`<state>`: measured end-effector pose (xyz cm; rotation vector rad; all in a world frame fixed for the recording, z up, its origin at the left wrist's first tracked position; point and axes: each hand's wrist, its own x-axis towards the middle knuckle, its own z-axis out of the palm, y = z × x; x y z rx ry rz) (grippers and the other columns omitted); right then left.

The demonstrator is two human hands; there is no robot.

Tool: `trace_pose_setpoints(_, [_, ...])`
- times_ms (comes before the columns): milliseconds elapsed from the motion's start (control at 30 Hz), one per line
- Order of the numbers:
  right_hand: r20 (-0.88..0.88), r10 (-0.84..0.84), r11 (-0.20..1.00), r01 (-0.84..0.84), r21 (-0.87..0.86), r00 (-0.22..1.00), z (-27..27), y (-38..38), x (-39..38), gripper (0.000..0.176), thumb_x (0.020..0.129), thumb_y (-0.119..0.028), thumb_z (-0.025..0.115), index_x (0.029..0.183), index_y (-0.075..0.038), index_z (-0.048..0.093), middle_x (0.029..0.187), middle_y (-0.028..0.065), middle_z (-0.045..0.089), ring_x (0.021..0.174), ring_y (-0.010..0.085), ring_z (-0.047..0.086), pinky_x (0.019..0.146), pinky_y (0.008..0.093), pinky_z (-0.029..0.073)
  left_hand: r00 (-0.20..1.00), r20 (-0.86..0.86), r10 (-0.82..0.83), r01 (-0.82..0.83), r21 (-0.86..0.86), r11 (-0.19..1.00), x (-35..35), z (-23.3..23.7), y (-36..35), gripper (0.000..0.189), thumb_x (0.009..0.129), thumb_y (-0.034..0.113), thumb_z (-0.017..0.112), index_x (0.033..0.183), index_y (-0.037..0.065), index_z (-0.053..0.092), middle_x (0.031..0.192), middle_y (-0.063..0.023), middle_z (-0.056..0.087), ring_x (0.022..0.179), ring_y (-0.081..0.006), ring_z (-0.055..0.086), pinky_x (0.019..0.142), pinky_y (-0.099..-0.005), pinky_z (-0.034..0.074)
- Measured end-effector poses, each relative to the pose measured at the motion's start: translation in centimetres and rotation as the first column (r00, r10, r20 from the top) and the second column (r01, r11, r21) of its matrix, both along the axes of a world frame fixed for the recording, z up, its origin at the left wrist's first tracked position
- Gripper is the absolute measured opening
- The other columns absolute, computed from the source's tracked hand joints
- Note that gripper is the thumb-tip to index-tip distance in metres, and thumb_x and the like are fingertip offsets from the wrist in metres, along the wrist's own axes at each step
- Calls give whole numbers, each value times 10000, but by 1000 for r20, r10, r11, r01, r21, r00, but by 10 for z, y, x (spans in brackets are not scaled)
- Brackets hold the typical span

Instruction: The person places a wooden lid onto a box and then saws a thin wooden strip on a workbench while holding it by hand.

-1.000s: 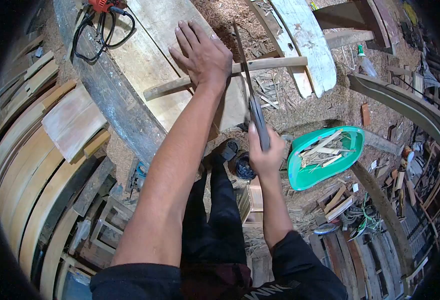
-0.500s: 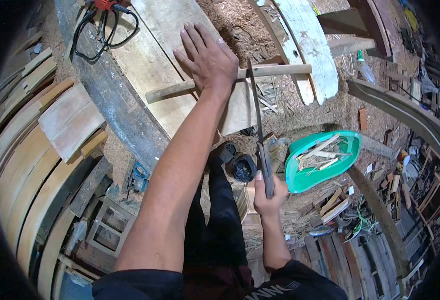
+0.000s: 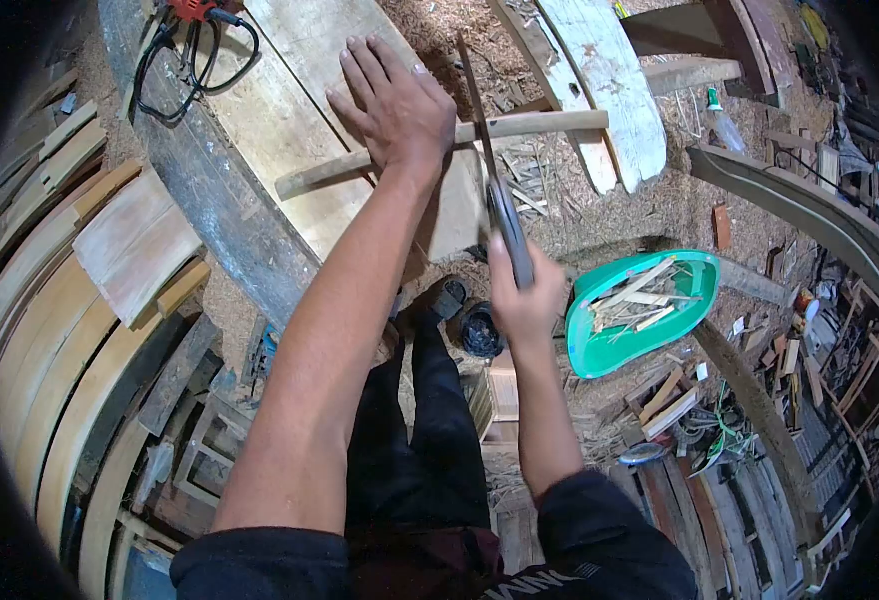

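Note:
A narrow wooden strip (image 3: 545, 124) lies across the wide planks (image 3: 290, 120), its right end reaching out over the gap to a pale board (image 3: 615, 85). My left hand (image 3: 410, 120) presses down on the strip near the planks' right edge, palm down with the fingers spread. My right hand (image 3: 530, 300) is wrapped round the handle of a handsaw (image 3: 478, 95). The saw's blade crosses the strip just right of my left hand and points away from me.
A green tub (image 3: 600, 355) of wood scraps stands on the right. A red power tool (image 3: 195, 8) with a black cable lies at the upper left. Curved boards (image 3: 60, 370) are stacked on the left, and a small black container (image 3: 482, 330) is near my feet.
My right hand has moved forward with the saw, and the blade reaches farther past the strip. The whole view has shifted slightly.

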<state>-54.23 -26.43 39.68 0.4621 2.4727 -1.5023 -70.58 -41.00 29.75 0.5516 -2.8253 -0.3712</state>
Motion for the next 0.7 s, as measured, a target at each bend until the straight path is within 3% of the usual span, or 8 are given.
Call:
trace_pose_setpoints(67, [80, -8, 1000, 11, -29, 997, 6, -6, -13, 163, 902, -117, 671, 790, 0, 651, 563, 72, 548, 514, 111, 536, 504, 286, 429, 1000, -11, -13, 13, -9, 1000, 6, -1, 0, 651, 926, 292, 411, 1484, -33, 324, 1585, -214, 252, 1491, -339, 184, 1173, -596, 86])
trace_pose_setpoints(167, [-27, -72, 995, 70, -71, 997, 29, 3, 60, 206, 917, -158, 665, 778, -9, 633, 568, 70, 548, 519, 93, 520, 498, 293, 421, 1000, 2, 3, -3, 5, 1000, 4, 1, 0, 649, 931, 297, 406, 1485, -32, 325, 1585, -213, 250, 1493, -335, 181, 1176, -592, 85])
trace_pose_setpoints(267, [-5, -94, 992, 93, -90, 996, 33, 7, 58, 240, 927, -188, 659, 771, -11, 618, 552, 64, 531, 517, 74, 493, 483, 299, 410, 1000, 19, 14, -14, -21, 1000, 4, -3, 0, 650, 932, 299, 406, 1487, -29, 324, 1588, -209, 247, 1493, -332, 181, 1176, -591, 85])
trace_pose_setpoints(333, [104, -62, 995, 70, -76, 993, 8, 5, 13, 237, 923, -183, 665, 770, -10, 612, 542, 47, 512, 522, 58, 478, 474, 290, 402, 1000, 5, 13, -12, -20, 1000, 3, -2, -1, 651, 932, 301, 406, 1491, -24, 321, 1590, -204, 245, 1494, -329, 178, 1177, -590, 86])
trace_pose_setpoints(433, [63, -5, 1000, 5, -4, 998, 15, -6, -14, 243, 926, -180, 660, 757, -17, 599, 542, 36, 504, 516, 62, 467, 471, 288, 395, 1000, 14, 3, -3, 12, 1000, 9, -1, 2, 656, 930, 303, 407, 1498, -13, 317, 1590, -198, 250, 1498, -322, 168, 1177, -591, 88])
trace_pose_setpoints(567, [-25, -74, 997, 73, -24, 997, 38, 8, 78, 235, 911, -152, 671, 728, -24, 598, 541, 36, 514, 503, 80, 480, 472, 297, 399, 1000, -12, 18, -18, -1, 1000, 2, -3, 1, 647, 929, 297, 409, 1490, -15, 331, 1584, -202, 261, 1493, -331, 179, 1174, -594, 88])
trace_pose_setpoints(700, [62, -17, 1000, 19, -18, 998, 10, 2, 0, 229, 914, -146, 668, 733, -14, 621, 527, 43, 513, 481, 89, 466, 462, 306, 390, 1000, 5, 10, -10, -17, 1000, 3, -2, 0, 651, 929, 299, 414, 1492, -15, 327, 1587, -204, 255, 1492, -335, 183, 1172, -597, 91])
